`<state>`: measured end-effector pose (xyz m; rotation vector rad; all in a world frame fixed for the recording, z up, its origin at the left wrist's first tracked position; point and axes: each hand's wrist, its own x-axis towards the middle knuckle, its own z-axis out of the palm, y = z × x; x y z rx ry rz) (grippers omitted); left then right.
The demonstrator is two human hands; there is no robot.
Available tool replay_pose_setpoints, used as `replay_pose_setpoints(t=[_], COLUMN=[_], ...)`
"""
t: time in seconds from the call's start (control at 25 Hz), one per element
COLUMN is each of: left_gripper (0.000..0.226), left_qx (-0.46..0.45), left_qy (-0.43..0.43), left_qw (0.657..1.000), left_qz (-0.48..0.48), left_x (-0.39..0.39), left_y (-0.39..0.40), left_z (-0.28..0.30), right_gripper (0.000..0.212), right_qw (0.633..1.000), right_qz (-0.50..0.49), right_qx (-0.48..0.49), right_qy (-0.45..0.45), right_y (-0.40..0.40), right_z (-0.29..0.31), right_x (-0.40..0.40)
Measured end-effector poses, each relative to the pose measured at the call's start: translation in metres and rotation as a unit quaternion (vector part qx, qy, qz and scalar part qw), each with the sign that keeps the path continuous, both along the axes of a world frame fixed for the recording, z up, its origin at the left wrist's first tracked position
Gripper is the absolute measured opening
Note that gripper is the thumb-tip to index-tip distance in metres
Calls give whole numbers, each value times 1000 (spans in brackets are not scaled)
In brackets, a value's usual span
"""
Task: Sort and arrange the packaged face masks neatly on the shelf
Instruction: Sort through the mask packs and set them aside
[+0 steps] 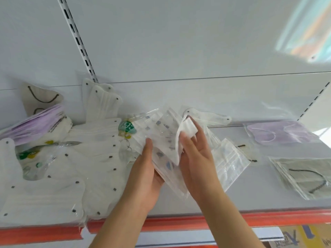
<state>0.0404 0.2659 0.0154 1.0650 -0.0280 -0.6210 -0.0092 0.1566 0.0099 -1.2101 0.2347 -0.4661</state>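
Observation:
Both hands hold a stack of clear-packaged white masks [162, 138] with small blue-grey prints above the middle of the shelf [250, 197]. My left hand [146, 169] grips the stack from below, thumb on top. My right hand [192, 154] pinches one white mask packet [186, 130] and peels it up off the stack. A messy heap of white masks with dark dots [71, 169] fills the left of the shelf, with lilac masks [37, 122] on top of it at the back left.
On the right lie a lilac packaged mask [284, 133], grey packaged masks with black ear loops [304, 176] and a clear white packet [227, 158]. The shelf has a red front edge [197, 221] and a white back wall with slotted rails [78, 43].

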Motion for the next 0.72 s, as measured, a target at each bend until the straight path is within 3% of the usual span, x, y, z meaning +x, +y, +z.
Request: replay_pose_setpoints(t=[0.08, 0.16, 0.24, 0.32, 0.4, 0.44, 0.52, 0.6, 0.64, 0.72], left_gripper=[39, 36, 42, 37, 30, 29, 30, 31, 31, 27], left_qx=[-3, 20, 38, 72, 132, 164, 222, 251, 248, 239], left_qy=[-15, -52, -77, -128, -202, -233, -265, -290, -293, -269], left_qw=[1000, 998, 995, 985, 963, 953, 937, 923, 923, 931], left_qz=[-19, 12, 49, 96, 122, 106, 53, 25, 31, 65], left_x=[1, 6, 11, 18, 26, 27, 23, 17, 16, 20], left_y=[-1, -1, 5, 18, 31, 33, 27, 18, 15, 15], left_z=[-1, -8, -8, -5, -7, -11, -21, -31, -33, -37], right_gripper=[44, 37, 50, 56, 47, 48, 66, 76, 73, 72], right_qw=[998, 997, 996, 997, 940, 907, 904, 902, 891, 876], right_qz=[29, 66, 69, -21, -115, -113, -11, 100, 118, 48], right_qx=[47, 34, 48, -72, -309, -378, -379, -390, -420, -467], right_qy=[-5, -7, 5, 13, 91, 149, 196, 158, 124, 109], right_y=[1, -6, -19, -38, -63, -72, -73, -53, -42, -35], right_z=[0, 2, 6, 10, 5, 2, -6, -13, -17, -19], right_x=[1, -2, -4, -9, -17, -21, -26, -24, -24, -26])
